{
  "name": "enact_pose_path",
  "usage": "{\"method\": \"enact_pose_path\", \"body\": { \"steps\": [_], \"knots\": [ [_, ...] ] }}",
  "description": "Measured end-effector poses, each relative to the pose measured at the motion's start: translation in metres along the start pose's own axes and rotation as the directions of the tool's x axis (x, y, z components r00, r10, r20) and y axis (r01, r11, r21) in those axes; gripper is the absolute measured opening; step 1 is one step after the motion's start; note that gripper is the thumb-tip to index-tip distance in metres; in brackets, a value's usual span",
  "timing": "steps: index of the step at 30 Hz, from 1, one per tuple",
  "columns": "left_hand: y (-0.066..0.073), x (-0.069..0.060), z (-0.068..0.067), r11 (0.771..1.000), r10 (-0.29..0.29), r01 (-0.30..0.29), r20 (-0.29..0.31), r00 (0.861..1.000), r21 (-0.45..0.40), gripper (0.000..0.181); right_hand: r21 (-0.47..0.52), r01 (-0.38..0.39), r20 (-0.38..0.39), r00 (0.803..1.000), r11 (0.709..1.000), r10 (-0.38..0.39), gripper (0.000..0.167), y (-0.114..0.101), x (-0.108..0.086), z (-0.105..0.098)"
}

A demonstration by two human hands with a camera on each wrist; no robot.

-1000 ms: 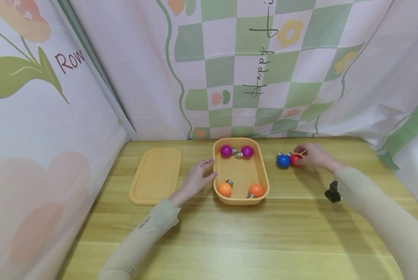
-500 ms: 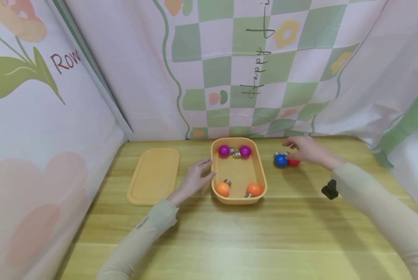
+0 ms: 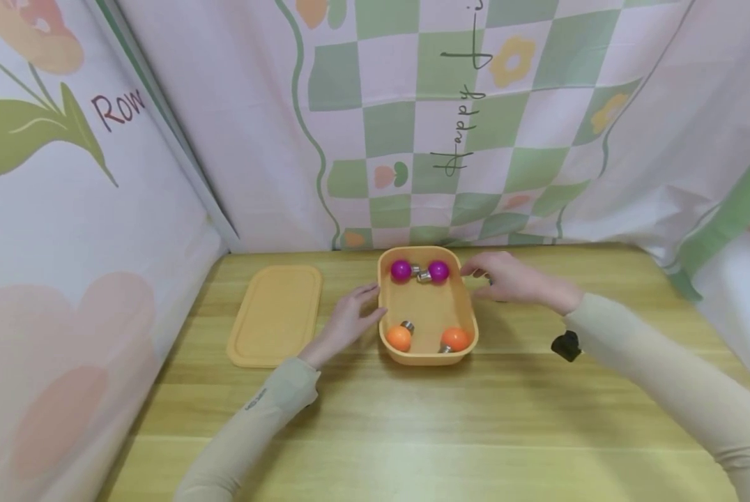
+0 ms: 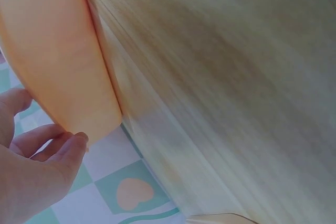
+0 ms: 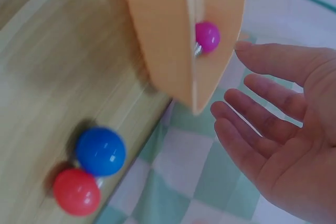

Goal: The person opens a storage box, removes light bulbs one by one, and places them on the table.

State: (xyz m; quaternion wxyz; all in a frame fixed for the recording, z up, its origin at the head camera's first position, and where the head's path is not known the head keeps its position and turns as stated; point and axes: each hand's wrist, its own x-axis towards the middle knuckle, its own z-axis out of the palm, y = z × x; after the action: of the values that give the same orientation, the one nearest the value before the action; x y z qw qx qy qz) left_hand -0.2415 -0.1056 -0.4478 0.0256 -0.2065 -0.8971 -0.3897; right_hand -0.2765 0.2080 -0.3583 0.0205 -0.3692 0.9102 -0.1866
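An orange plastic box [image 3: 428,360] holds two purple bulbs [image 3: 401,270] at its far end. Nearer its front lie an orange bulb [image 3: 399,339] and a redder orange bulb [image 3: 455,339]. My left hand [image 3: 348,321] rests its loosely bent fingers against the box's left side. My right hand [image 3: 516,279] is beside the far right rim with relaxed, spread fingers and holds nothing; whether it touches the rim I cannot tell. A blue bulb [image 5: 101,151] and a red bulb [image 5: 76,192] lie together on the table in the right wrist view; the right hand mostly hides them in the head view.
A flat orange lid [image 3: 276,316] lies on the wooden table [image 3: 375,446] left of the box. Behind the table hangs a green and white checked curtain [image 3: 438,125]. A small black device [image 3: 566,346] sits under my right wrist.
My right hand has left the red and blue bulbs and moved left to the box's right rim. My left hand has stayed at the box's left side.
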Motion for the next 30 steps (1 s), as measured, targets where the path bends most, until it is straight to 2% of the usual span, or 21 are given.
{"method": "enact_pose_path", "body": {
  "steps": [4,9,13,16,19,22,27,30],
  "knots": [
    [-0.001,0.000,0.000,1.000,0.006,-0.006,0.000,1.000,0.004,0.053,0.018,0.056,0.034,0.998,0.998,-0.057,0.033,-0.011,0.006,0.007],
    [-0.003,0.001,0.000,1.000,0.012,-0.012,-0.001,1.000,0.016,0.053,0.040,0.114,0.118,0.986,0.993,-0.118,0.032,-0.023,0.012,0.014],
    [-0.003,0.002,0.001,0.999,0.017,-0.017,-0.003,1.000,0.030,0.053,0.086,0.088,0.240,0.965,0.992,-0.107,0.031,-0.029,0.018,0.019],
    [-0.002,0.002,0.001,1.000,0.009,-0.009,-0.001,1.000,0.024,0.053,0.105,0.079,0.336,0.935,0.991,-0.111,0.030,-0.032,0.022,0.023],
    [-0.001,0.002,0.000,1.000,-0.002,0.002,0.002,1.000,0.026,0.053,0.097,0.116,0.413,0.899,0.989,-0.146,0.030,-0.035,0.025,0.027],
    [0.000,0.002,0.000,0.999,0.001,-0.001,0.000,1.000,0.040,0.053,0.056,0.137,0.487,0.861,0.989,-0.147,0.029,-0.038,0.028,0.031],
    [0.000,0.002,-0.001,0.999,0.004,-0.004,0.001,1.000,0.042,0.053,-0.010,0.143,0.577,0.809,0.990,-0.112,0.029,-0.041,0.033,0.033],
    [0.000,0.002,-0.001,0.999,0.006,-0.007,0.002,1.000,0.042,0.053,-0.039,0.158,0.606,0.789,0.987,-0.103,0.031,-0.042,0.035,0.035]
  ]
}}
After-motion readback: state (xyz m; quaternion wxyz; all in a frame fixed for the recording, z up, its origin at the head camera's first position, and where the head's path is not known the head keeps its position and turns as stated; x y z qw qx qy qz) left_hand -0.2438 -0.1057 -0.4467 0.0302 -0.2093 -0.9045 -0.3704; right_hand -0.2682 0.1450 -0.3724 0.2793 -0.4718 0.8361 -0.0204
